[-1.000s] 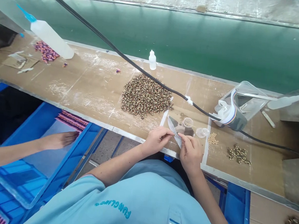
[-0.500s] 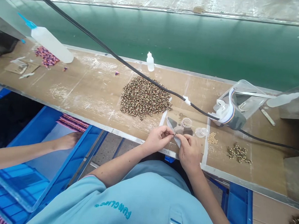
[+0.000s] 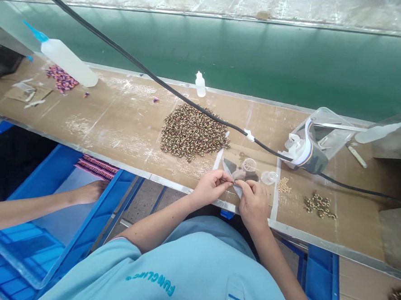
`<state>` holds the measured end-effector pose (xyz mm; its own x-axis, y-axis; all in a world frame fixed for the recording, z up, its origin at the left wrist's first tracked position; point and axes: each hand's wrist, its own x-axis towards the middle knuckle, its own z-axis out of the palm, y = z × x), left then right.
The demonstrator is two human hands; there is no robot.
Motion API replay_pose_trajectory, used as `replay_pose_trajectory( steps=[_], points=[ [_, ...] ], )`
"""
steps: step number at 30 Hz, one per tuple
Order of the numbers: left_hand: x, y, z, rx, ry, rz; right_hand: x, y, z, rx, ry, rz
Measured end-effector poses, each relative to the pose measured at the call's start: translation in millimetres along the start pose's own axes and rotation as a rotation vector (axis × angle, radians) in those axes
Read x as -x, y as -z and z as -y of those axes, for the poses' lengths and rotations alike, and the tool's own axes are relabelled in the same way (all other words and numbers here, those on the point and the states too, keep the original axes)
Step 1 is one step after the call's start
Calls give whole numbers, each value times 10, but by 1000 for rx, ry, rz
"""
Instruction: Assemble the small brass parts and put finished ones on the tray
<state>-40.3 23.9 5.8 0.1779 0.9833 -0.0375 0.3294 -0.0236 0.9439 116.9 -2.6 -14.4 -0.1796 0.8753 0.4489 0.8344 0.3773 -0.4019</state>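
Observation:
My left hand (image 3: 212, 187) and my right hand (image 3: 254, 204) meet fingertip to fingertip above the table's near edge. Both are closed in a pinch around a tiny dark piece, too small to name. Beneath and just beyond the fingers lie a pale folded sheet (image 3: 227, 167) and a dark patterned cloth-like piece (image 3: 252, 176). Close by stand a small round clear cup (image 3: 249, 165) with thin bits inside and a clear lid-like dish (image 3: 269, 177). A large heap of small curved brown-and-gold pieces (image 3: 193, 133) lies beyond my left hand.
A black cable (image 3: 138, 64) crosses over the table. At right are tan beads (image 3: 284, 185), a smaller pile of curved pieces (image 3: 320, 205) and a clear box (image 3: 335, 131). A white bottle (image 3: 201, 85) stands behind the heap. A co-worker's hand (image 3: 91, 191) reaches into a blue crate (image 3: 90, 234).
My hands hold almost the same pinch at the same spot. The view has shifted very slightly, and the co-worker's hand has moved a little.

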Motion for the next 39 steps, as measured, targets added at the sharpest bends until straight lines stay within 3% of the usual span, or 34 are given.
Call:
replay_pose_trajectory(
  steps=[13, 19, 27, 32, 39],
  points=[
    [24, 3, -16, -21, -34, -29, 35, -26, -3, -7, 24, -27],
    [53, 39, -11, 54, -16, -23, 22, -17, 77, 36, -43, -21],
    [42, 98, 8, 119, 81, -58, -20, 16, 130, 59, -111, 108],
    [51, 101, -47, 96, 108, -67, -27, 47, 137, 26, -89, 54],
    [54, 50, -30, 127, 34, -56, 33, 25, 63, -15, 4, -30]
  ],
)
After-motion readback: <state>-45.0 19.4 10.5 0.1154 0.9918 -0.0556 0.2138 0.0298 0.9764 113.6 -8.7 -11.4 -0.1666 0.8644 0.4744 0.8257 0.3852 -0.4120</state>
